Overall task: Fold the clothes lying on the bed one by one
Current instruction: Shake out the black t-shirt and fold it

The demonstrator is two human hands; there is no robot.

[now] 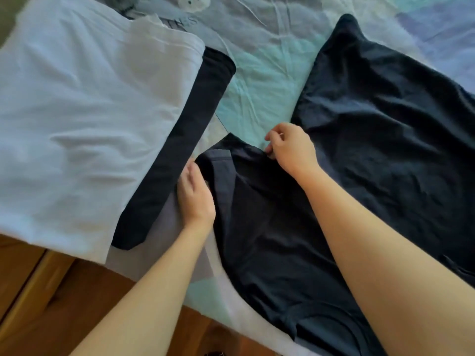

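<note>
Shirt (270, 227), dark navy, lies spread on the bed (257, 86) from the centre toward the near edge at 5 o'clock, its far end bunched between both hands. Right hand (293, 147) sits at that far end, fingers curled and pinching a fold of the cloth; the pinch itself is partly hidden under the knuckles, so how much fabric it holds is hard to say. Left hand (195, 194) is at the shirt's 9 o'clock edge, fingers bent round the hem there and gripping it.

Second dark garment (385, 124) lies flat at 2 o'clock from the shirt, touching or overlapping it along the right forearm. At 10 o'clock a folded white garment (84, 119) rests on a folded dark piece (180, 150), whose long edge shows beside the left hand. Wooden floor (51, 299) shows at 7 o'clock, past the bed's edge.
</note>
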